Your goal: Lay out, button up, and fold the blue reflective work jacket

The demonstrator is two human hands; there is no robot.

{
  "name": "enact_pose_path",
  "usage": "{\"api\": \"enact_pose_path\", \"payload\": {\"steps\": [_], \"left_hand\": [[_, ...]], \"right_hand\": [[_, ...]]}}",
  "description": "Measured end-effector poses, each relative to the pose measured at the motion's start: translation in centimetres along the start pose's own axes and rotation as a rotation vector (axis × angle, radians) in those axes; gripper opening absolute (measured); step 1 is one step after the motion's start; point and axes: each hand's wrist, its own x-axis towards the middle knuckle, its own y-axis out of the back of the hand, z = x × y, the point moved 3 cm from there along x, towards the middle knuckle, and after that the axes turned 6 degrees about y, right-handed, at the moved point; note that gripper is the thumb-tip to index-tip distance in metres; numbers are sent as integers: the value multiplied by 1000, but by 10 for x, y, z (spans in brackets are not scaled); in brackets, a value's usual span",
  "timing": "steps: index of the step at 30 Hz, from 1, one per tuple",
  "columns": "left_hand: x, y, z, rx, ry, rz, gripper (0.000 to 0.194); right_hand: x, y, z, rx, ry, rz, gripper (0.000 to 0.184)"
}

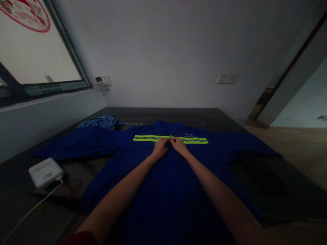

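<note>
Jacket [166, 183]: spread on bench [194, 115], collar [159, 126] away from the person
Front edge [170, 135]: raised at chest, between the hands, running toward collar
Right hand [180, 146]: fingertips pinched on jacket
Left hand [159, 148]: curled beside edge; cannot tell if clamped
Nearer: neither clearly

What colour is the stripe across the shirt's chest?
Bright yellow-green with a grey middle band, clearest in the head view.

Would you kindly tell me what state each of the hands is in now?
Left hand: closed, holding the front of the blue jacket.
Right hand: closed, pinching the striped front edge.
</note>
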Motion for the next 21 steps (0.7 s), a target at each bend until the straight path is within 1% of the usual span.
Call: {"api": "enact_pose_path", "payload": {"steps": [2,6,9,12,15,17,19,21], "left_hand": [[-1,0,1,28,6,15,37],[-1,2,5,31,26,20,38],[-1,3,8,16,18,20,38],[-1,4,8,-23,10,27,40],[2,3,6,-79,-38,42,44],[4,3,2,-108,-55,60,45],[6,3,-3,-118,-32,82,46],[8,2,-8,-91,25,88,42]], "right_hand": [[-1,0,1,2,2,-3,31],[-3,0,0,-24,14,-19,24],[-3,-1,-3,-52,1,-46,29],[-2,-1,-6,-94,-52,-59,34],[-3,-2,-6,-84,-120,-23,30],[-5,-2,-3,-16,-139,36,23],[-7,-1,0,58,-130,93,22],[-9,0,3,103,-112,128,23]]}}
